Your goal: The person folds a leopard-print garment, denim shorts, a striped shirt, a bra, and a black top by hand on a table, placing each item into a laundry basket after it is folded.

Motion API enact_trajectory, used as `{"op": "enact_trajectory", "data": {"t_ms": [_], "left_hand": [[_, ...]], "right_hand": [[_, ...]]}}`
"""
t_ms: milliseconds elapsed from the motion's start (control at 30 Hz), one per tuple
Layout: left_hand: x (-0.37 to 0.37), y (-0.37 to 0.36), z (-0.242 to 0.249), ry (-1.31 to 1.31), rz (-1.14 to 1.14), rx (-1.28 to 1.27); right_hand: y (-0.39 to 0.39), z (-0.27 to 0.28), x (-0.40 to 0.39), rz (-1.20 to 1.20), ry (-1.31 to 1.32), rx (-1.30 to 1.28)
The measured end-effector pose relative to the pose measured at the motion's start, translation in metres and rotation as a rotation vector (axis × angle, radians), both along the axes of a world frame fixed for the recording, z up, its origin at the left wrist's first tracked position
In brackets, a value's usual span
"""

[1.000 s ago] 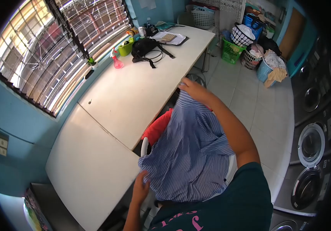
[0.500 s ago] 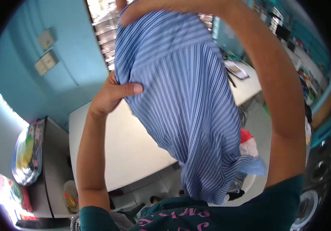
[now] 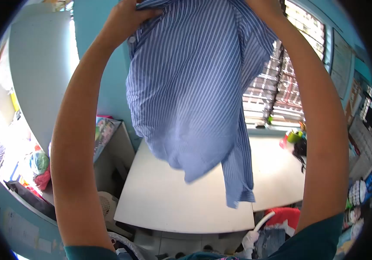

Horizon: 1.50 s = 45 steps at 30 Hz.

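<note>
A blue and white striped shirt (image 3: 190,86) hangs spread out in the air in front of me, its hem and one sleeve dangling above a white table. My left hand (image 3: 127,19) is closed on the upper left of the shirt, thumb lying over the cloth, near a small button. At the top edge of the view, my right hand (image 3: 264,6) holds up the other upper corner; its fingers are cut off by the frame. The lower part of the shirt is slightly blurred.
Below the shirt stands a white table (image 3: 164,203). Small items and a green object (image 3: 296,138) sit at its right, near a louvred window (image 3: 272,86). Clothes and a red cloth (image 3: 283,215) lie in a basket at lower right. A grey cabinet (image 3: 123,147) is to the left.
Both hands have risen, and the shirt has gone from bunched and slanting to hanging wide. My left hand has moved up to the shirt's top edge. The view has turned rightward towards the window.
</note>
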State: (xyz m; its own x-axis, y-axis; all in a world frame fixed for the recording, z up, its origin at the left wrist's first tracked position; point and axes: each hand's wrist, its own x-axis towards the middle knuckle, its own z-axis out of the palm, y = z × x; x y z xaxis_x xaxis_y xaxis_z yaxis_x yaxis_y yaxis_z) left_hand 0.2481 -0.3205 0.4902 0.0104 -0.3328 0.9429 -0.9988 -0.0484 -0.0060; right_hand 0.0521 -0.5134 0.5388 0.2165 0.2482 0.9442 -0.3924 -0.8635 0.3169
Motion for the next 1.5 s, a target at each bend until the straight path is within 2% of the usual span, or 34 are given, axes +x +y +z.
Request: {"op": "enact_trajectory", "data": {"t_ms": [33, 100, 133, 200, 267, 300, 367, 433, 500, 533, 567, 633, 667, 700, 733, 767, 800, 867, 900, 967, 1067, 1200, 1267, 1333, 1400, 1433, 1467, 1500], "left_hand": [[-0.005, 0.007, 0.005, 0.092, -0.03, 0.048], [-0.003, 0.017, 0.003, 0.196, -0.029, 0.094], [0.001, 0.019, -0.005, 0.201, -0.033, 0.191], [0.012, 0.017, -0.028, 0.231, -0.032, 0.36], [0.024, 0.016, -0.047, 0.273, -0.001, 0.503], [0.03, 0.013, -0.056, 0.332, 0.019, 0.558], [0.042, 0.005, -0.074, 0.385, 0.04, 0.554], [0.057, -0.005, -0.102, 0.445, 0.054, 0.559], [0.074, -0.015, -0.132, 0.647, 0.022, 0.477], [0.07, -0.018, -0.145, 0.521, 0.073, 0.441], [0.064, -0.019, -0.159, 0.449, 0.368, 0.406], [0.057, -0.019, -0.22, 0.235, 0.558, -0.041], [0.034, -0.023, -0.254, 0.049, 0.652, -0.283], [0.015, -0.029, -0.302, 0.187, 0.46, -0.421], [0.001, -0.032, -0.369, 0.241, 0.299, -0.21], [-0.013, -0.036, -0.436, 0.322, 0.142, -0.002], [-0.042, -0.044, -0.476, 0.515, 0.172, 0.065], [-0.052, -0.064, -0.517, 0.72, 0.305, -0.2], [-0.045, -0.066, -0.529, 0.868, 0.292, -0.251], [-0.01, -0.061, -0.54, 1.181, 0.13, -0.25], [0.047, -0.053, -0.535, 1.668, -0.351, -0.257], [0.088, -0.05, -0.524, 1.912, -0.626, -0.277], [0.103, -0.055, -0.518, 1.933, -0.669, -0.328], [0.128, -0.067, -0.504, 1.92, -0.726, -0.415], [0.154, -0.083, -0.483, 1.883, -0.775, -0.505], [0.169, -0.093, -0.469, 1.856, -0.803, -0.551], [0.184, -0.103, -0.455, 1.828, -0.837, -0.597], [0.198, -0.113, -0.441, 1.796, -0.864, -0.639]], "right_hand": [[-0.014, 0.001, -0.001, 0.028, -0.013, -0.01], [-0.048, -0.005, 0.009, -0.097, 0.179, 0.37], [-0.063, -0.023, 0.012, 0.077, 0.205, 0.332], [-0.067, -0.063, 0.016, 0.301, 0.392, 0.511], [-0.079, -0.093, 0.022, 0.402, 0.585, 0.731], [-0.085, -0.112, 0.026, 0.436, 0.58, 0.769], [-0.104, -0.145, 0.041, 0.492, 0.591, 0.81], [-0.123, -0.178, 0.059, 0.739, 0.635, 1.015], [-0.132, -0.208, 0.081, 0.904, 0.578, 1.244], [-0.134, -0.225, 0.096, 1.071, 0.592, 1.402], [-0.134, -0.247, 0.108, 1.037, 0.546, 1.56], [-0.086, -0.278, 0.109, 0.874, 0.5, 1.514], [-0.092, -0.311, 0.125, 1.078, 0.742, 1.501], [-0.075, -0.334, 0.131, 0.975, 0.855, 1.329], [-0.046, -0.347, 0.123, 0.928, 0.913, 1.291], [-0.03, -0.373, 0.126, 1.004, 0.938, 1.239], [-0.013, -0.393, 0.126, 0.936, 0.986, 1.221], [0.02, -0.425, 0.128, 0.857, 1.053, 1.171], [0.034, -0.44, 0.127, 0.845, 1.074, 1.158], [0.057, -0.47, 0.128, 0.809, 1.102, 1.056], [0.077, -0.48, 0.125, 0.817, 1.08, 0.994], [0.086, -0.459, 0.127, 0.804, 1.05, 1.007], [0.098, -0.454, 0.128, 1.005, 0.939, 0.915], [0.106, -0.418, 0.113, 1.102, 1.163, 1.022], [0.109, -0.374, 0.086, 1.528, 1.399, 1.163], [0.113, -0.362, 0.067, 1.523, 1.411, 1.058], [0.115, -0.355, 0.05, 1.85, 1.349, 0.918], [0.112, -0.349, 0.051, 2.104, 1.452, 0.651]]}}
